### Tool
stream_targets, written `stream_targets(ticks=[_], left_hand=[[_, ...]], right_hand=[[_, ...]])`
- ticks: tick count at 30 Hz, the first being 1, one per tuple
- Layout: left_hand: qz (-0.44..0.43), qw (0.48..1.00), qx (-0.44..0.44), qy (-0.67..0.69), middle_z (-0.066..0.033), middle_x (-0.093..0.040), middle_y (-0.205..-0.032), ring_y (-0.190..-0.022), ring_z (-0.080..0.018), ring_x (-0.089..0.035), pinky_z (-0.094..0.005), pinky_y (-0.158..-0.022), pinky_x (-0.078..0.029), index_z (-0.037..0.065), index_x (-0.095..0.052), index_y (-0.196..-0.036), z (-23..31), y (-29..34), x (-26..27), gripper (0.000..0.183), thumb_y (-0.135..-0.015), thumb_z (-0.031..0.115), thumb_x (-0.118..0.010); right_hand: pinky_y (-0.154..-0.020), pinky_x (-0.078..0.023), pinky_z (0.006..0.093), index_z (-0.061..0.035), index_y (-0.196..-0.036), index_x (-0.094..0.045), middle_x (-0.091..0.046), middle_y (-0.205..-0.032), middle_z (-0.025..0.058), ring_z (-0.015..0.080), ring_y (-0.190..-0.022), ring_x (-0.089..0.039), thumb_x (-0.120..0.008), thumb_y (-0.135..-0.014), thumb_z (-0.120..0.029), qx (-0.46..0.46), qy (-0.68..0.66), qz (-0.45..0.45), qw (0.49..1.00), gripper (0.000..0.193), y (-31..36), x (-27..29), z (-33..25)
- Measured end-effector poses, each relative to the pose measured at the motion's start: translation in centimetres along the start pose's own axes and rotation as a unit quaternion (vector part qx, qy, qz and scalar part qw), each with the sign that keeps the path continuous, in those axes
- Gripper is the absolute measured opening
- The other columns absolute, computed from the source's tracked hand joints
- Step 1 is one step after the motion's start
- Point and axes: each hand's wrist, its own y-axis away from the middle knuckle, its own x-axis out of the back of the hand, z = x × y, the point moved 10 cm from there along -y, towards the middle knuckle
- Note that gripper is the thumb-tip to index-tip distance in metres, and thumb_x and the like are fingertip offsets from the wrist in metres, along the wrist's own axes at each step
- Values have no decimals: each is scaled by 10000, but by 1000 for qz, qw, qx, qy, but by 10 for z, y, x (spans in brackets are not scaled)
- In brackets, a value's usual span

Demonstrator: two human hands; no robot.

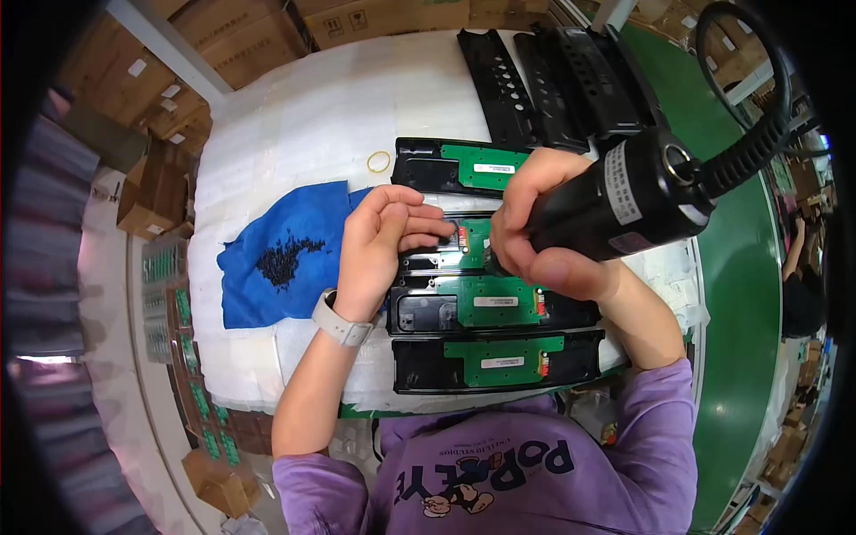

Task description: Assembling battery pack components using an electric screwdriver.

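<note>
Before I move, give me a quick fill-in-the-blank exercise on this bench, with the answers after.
The corded black tool is held in the ____ hand.
The cloth under the small black pieces is coloured ____.
The circuit boards in the black housings are coloured ____.
The pale watch is on the ____ arm.

Missing words: right; blue; green; left.

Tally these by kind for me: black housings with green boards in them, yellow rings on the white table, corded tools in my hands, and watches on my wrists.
Black housings with green boards: 4
Yellow ring: 1
Corded black tool: 1
Watch: 1
Total: 7
</note>
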Motion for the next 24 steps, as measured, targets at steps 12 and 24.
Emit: stream_targets(ticks=[12,24], left_hand=[[-6,997,37,61,60,-318,-519,-424,-21,-232,-193,-377,-172,38,-510,-866,-16,0,0,238,-980,213,-397],[-49,998,24,30,-123,-627,-816,-565,-93,-518,-195,-489,-385,47,-466,-994,-2,0,-3,87,-951,121,-452]], right_hand=[[-499,-427,225,-81,-684,-553,-572,-603,1,115,-513,-554,-785,-558,-111,60,207,-18,976,265,14,7,17],[-465,-381,244,-17,-893,-486,-496,-577,20,105,-487,-477,-764,-713,-285,33,-48,0,998,426,-5,2,-8]])
